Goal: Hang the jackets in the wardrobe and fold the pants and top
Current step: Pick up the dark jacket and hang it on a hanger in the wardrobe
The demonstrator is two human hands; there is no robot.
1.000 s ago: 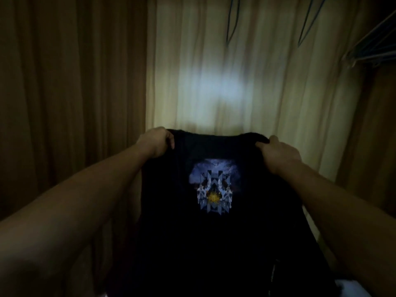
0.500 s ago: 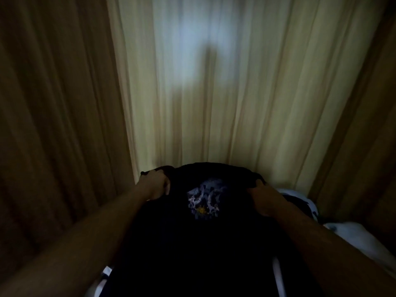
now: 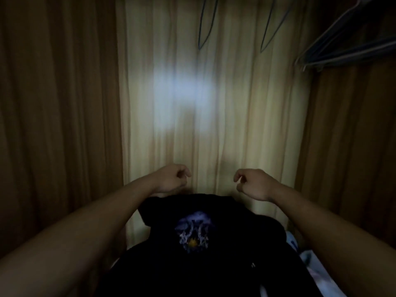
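A black top (image 3: 214, 211) with a blue and yellow print lies spread below me, its upper edge pointing away from me. My left hand (image 3: 171, 179) hovers just above the top's left upper corner, fingers loosely curled, holding nothing. My right hand (image 3: 255, 183) hovers above and right of the upper edge, fingers also curled and empty. Neither hand touches the cloth. The room is dim and the lower part of the top fades into darkness.
Cream curtains (image 3: 192, 103) hang straight ahead with brown curtains (image 3: 53, 125) on both sides. Blue wire hangers (image 3: 203, 24) dangle at the top, and several hangers (image 3: 347, 48) cluster at the upper right. Light-coloured fabric (image 3: 310, 260) lies at the lower right.
Both hands held the top up by its shoulders, lowered it, then let go. They are now raised empty above its upper edge while the top lies flat.
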